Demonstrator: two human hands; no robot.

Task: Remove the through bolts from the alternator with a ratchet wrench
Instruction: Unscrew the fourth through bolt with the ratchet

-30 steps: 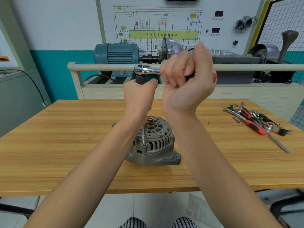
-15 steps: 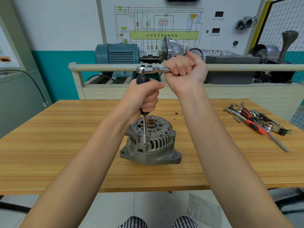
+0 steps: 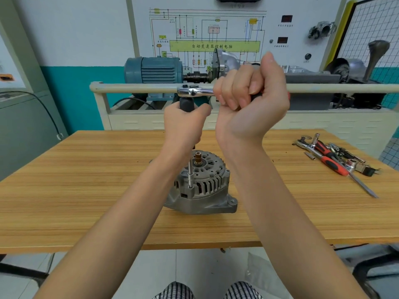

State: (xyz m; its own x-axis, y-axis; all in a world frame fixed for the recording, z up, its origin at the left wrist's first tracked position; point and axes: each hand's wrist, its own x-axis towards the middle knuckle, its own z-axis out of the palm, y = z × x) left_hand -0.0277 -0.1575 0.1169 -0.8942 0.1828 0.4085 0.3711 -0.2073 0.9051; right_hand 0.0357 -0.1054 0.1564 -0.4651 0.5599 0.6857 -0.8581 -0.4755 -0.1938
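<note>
- Ratchet wrench (image 3: 195, 91) handle has swung since half a second ago: your right hand (image 3: 250, 98) now sits nearer you with the wrist turned up. That reads as one stroke of loosening in progress.
- Your left hand (image 3: 185, 124) stays wrapped around the black grip of the extension bar (image 3: 190, 176), keeping it upright.
- Alternator (image 3: 200, 186) stands on the bench (image 3: 64, 190), between your forearms, slightly turned from before. The bar's tip is seated on one through bolt at the housing's near-left edge.
- Counts: one alternator, one wrench in use, one bolt engaged; other bolts cannot be made out.
- Loose tools (image 3: 332, 158) lie far right: one red-handled screwdriver, one spare ratchet, several small pieces too jumbled to count.
</note>
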